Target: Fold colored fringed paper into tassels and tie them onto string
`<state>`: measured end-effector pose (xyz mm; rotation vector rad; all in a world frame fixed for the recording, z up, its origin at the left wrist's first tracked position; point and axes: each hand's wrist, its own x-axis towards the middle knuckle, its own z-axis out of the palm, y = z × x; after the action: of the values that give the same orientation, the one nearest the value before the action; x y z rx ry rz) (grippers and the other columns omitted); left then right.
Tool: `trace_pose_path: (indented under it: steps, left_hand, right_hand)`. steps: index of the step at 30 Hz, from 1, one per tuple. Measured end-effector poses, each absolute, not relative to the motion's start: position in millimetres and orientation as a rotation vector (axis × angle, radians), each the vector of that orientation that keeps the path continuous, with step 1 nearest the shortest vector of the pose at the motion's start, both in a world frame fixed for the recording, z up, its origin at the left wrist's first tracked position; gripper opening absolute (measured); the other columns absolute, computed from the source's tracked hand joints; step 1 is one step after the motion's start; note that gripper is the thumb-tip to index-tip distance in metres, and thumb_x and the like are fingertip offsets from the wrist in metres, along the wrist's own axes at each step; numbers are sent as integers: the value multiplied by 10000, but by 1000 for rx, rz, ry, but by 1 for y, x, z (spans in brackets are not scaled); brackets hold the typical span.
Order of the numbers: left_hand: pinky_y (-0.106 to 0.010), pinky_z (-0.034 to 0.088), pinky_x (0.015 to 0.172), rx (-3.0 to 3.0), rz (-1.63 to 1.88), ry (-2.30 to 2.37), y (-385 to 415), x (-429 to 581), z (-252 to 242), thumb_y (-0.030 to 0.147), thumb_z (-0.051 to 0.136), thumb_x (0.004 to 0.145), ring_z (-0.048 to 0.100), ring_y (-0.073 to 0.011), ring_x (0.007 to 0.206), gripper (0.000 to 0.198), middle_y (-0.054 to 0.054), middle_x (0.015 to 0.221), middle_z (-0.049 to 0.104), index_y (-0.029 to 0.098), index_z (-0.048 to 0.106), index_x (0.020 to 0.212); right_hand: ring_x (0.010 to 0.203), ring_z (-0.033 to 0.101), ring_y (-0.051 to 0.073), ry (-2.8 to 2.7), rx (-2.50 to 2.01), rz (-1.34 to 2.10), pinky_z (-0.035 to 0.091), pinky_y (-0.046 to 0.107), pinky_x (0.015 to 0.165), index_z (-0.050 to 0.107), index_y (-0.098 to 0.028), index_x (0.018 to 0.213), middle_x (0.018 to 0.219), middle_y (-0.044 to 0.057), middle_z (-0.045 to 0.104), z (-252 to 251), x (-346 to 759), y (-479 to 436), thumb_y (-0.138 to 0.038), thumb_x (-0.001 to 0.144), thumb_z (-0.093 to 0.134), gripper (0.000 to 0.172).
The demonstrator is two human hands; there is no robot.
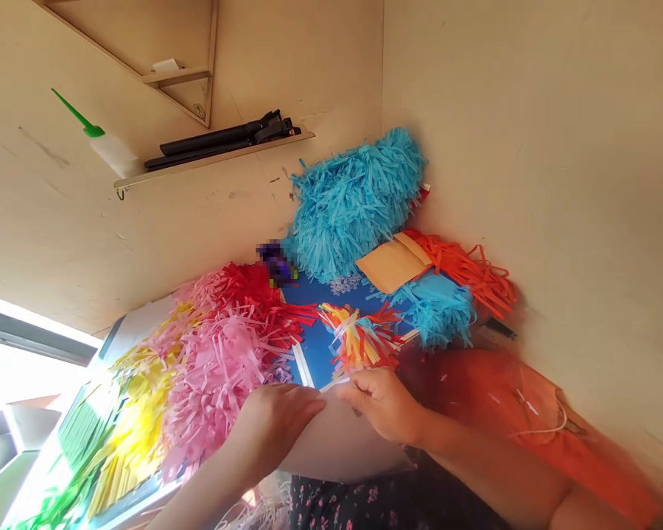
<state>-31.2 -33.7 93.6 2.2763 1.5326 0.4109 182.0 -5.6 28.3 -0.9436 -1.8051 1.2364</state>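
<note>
Working right along the near edge of the blue worktop (319, 350), pinching the upper edge of a pale sheet (342, 442) (maybe a bag, hard to tell from here) between thumb and fingers of the right hand (384, 401), and laying the left hand (276, 416) straight-fingered by the other end of that edge. Keeping both hands close but apart; not managing to tell about any real grip on the left. Probably doing best by drawing gently outward with both, keeping that edge taut, pinching only a little at a time and not crumpling the thin stuff. Probably also gaining from staying clear of the multicoloured bundle (359, 338) just beyond, for fear of snagging loose strips. Container-wise, seeing an orange bag (491, 397) off toward the right edge, but not making out anything inside. Going farther back, finding pink fringe (221, 390) toward the left edge and a tan packet (390, 269) toward the far right, flat-looking and hiding any contents. Ending at the far edge with a big blue heap (359, 206), then spotting a white bottle (113, 156) on the wall shelf (215, 160), not showing any fill level.
</note>
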Motion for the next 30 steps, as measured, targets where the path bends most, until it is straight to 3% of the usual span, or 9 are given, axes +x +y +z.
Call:
trace_pose_path:
  steps: [6,12,21,26,30]
  left_hand:
    - [-226,369,490,1776,421,1531,-37,-39,101,501,621,825,550,-156,528,368,-5,574,658,217,740,625]
    - [-232,276,501,1859,268,1528,-37,-37,97,441,510,903,419,-120,545,429,19,564,508,180,646,589]
    - [-231,313,541,1847,193,1502,-32,-33,97,490,450,934,473,-131,577,443,13,619,556,192,662,683]
    - [-229,315,496,1980,205,1637,-31,-32,84,548,463,908,509,-134,523,489,2,562,582,199,583,586]
    - [-205,411,464,2091,363,1514,-32,-40,69,538,502,912,607,-148,495,476,-4,558,671,220,647,589]
  right_hand:
    - [539,300,99,-1778,-932,1245,225,258,516,313,-201,553,533,-58,287,27,180,-4,-511,927,507,523]
    - [541,280,99,-1736,-903,1280,216,258,512,301,-201,545,537,-58,283,26,181,-2,-508,912,543,535]
    - [554,331,100,-1712,-928,1318,245,254,523,338,-195,553,550,-53,323,26,187,2,-484,912,551,507]
    - [545,307,98,-1637,-942,1324,245,250,506,337,-194,550,536,-56,304,23,184,1,-492,902,561,513]
    - [515,329,91,-1661,-864,1372,260,239,485,360,-190,526,514,-55,331,28,188,5,-526,855,643,549]
